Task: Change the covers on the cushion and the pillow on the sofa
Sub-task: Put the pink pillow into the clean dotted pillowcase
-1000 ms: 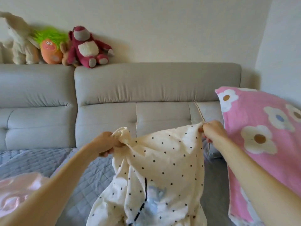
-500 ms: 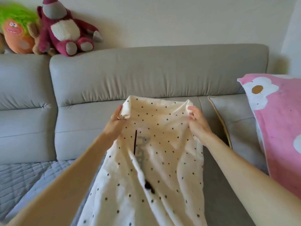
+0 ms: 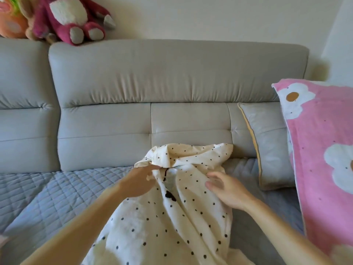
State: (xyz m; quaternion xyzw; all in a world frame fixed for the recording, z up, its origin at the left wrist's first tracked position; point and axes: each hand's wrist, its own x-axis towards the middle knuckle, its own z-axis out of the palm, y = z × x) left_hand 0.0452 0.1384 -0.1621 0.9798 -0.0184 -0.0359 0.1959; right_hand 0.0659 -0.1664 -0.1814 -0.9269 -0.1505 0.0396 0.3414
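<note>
The dotted cover point(image 3: 172, 217) lies on the sofa point(image 3: 172, 83) at six o'clock. The left hand point(image 3: 137, 181) pinches its mouth and the right hand point(image 3: 227, 190) hovers relaxed. Opening it looks under way; next, probably the pink pillow point(image 3: 321, 150) at three o'clock.

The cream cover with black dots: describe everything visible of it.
The cream fabric cover with small black dots looks like soft, thin cotton, with a black-and-grey printed motif near its upper middle. It looks empty and limp, crumpled at the top edge, which lies by the grey sofa backrest, and it drapes toward the camera over the quilted blue-grey seat pad. The left hand pinches its upper left fold; the right hand, fingers relaxed, is open over it.
</note>
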